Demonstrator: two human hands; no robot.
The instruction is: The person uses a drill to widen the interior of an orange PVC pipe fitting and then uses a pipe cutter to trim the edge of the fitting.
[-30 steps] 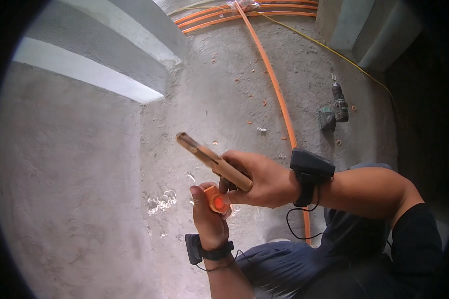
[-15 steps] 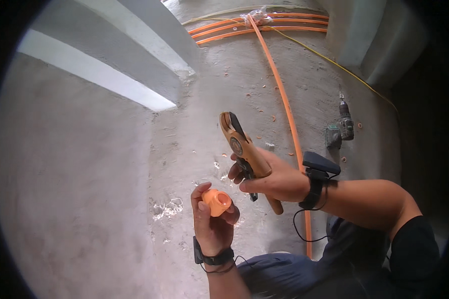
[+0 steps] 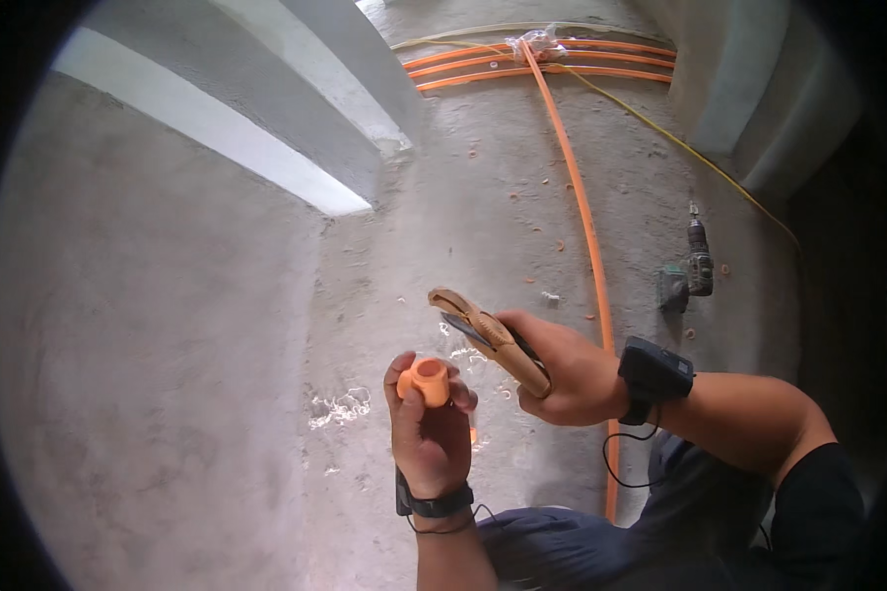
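Note:
An orange plastic pipe fitting (image 3: 425,382), short with an open round mouth facing up, is gripped between the fingers and thumb of my left hand (image 3: 434,445). My right hand (image 3: 577,379) is wrapped around the handles of a bronze-coloured pipe cutter (image 3: 506,350). The cutter's jaw end points up and to the left, just above and beside the fitting, without touching it. A dark blade shows along its lower side. Part of the handles is hidden by my right fingers and palm.
A long orange pipe (image 3: 583,212) runs along the concrete floor, passing beneath my right wrist. Right of it lies a cordless drill (image 3: 698,261). Pale shavings (image 3: 341,406) lie left of my left hand. Farther off are more orange pipes (image 3: 463,67), clear plastic (image 3: 540,44) and a yellow cable (image 3: 700,148).
My right hand has turned the cutter, so its jaw end has swung down and left, nearer the fitting. The fitting has tipped so that its mouth faces more upward. The whole view has shifted slightly.

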